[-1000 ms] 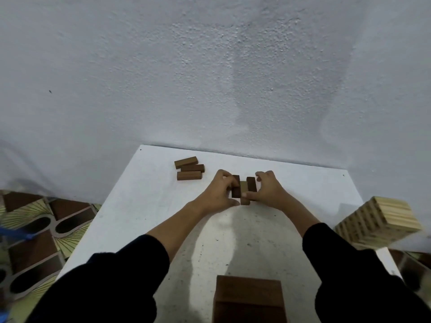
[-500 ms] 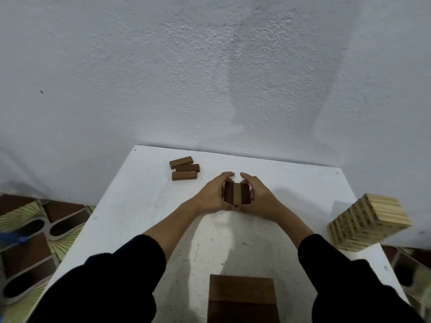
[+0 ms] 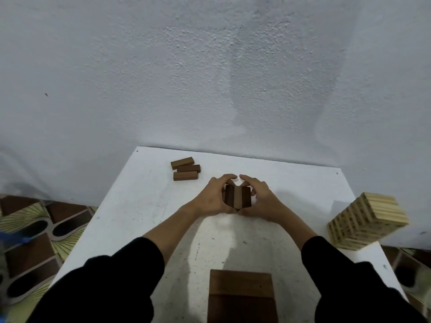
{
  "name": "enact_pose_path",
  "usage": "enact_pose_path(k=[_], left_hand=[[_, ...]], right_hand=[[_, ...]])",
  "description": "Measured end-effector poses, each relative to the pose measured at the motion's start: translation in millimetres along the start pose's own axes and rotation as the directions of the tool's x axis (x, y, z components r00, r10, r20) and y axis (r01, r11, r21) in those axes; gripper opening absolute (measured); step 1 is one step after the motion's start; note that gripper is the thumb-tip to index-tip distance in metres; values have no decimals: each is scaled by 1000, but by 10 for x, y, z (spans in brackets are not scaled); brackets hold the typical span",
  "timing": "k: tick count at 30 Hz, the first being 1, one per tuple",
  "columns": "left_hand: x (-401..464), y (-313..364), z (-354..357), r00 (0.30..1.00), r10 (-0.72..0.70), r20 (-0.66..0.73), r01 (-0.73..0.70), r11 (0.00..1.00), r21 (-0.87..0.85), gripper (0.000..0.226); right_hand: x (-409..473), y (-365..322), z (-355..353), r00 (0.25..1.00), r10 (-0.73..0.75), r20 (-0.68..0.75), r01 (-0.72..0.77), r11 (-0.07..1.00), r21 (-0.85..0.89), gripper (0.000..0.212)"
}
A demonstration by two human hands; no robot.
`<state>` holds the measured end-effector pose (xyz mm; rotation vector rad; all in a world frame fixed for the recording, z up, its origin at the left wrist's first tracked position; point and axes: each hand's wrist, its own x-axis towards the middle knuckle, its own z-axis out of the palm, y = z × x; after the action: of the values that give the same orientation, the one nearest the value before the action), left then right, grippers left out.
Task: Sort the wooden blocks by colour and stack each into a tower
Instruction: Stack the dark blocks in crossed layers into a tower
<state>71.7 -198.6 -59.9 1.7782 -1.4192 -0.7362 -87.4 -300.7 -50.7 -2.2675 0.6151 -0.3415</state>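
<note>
A set of three brown blocks (image 3: 238, 197) lies side by side at the middle of the white table (image 3: 130, 206), two dark ones flanking a lighter one. My left hand (image 3: 213, 196) and my right hand (image 3: 258, 198) curl round this set from either side and press it together, fingertips nearly meeting behind it. Three loose brown blocks (image 3: 185, 169) lie together at the far left of the table. A dark brown tower (image 3: 241, 297) stands at the near edge, seen from above. A pale wood tower (image 3: 366, 220) stands at the right edge.
A rough white wall rises right behind the table. Patterned floor tiles (image 3: 35, 241) show to the left and lower right. My black sleeves (image 3: 112, 285) cover both forearms near the bottom of the view.
The three spread blocks have been squeezed into one tight set between my hands. Both hands have closed in round it, and the view has shifted slightly.
</note>
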Motion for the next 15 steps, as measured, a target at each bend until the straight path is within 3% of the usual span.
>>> enact_pose_path(k=[5,15], left_hand=[[-75,227,-157,1000,12,-9,-12,999,-47,90],[-522,956,-608,993,117,-30,-119,991,-65,94]], right_hand=[[-23,-179,-128,998,66,-1,-66,993,98,90],[-460,-1009,-626,999,-23,-37,30,978,204,98]])
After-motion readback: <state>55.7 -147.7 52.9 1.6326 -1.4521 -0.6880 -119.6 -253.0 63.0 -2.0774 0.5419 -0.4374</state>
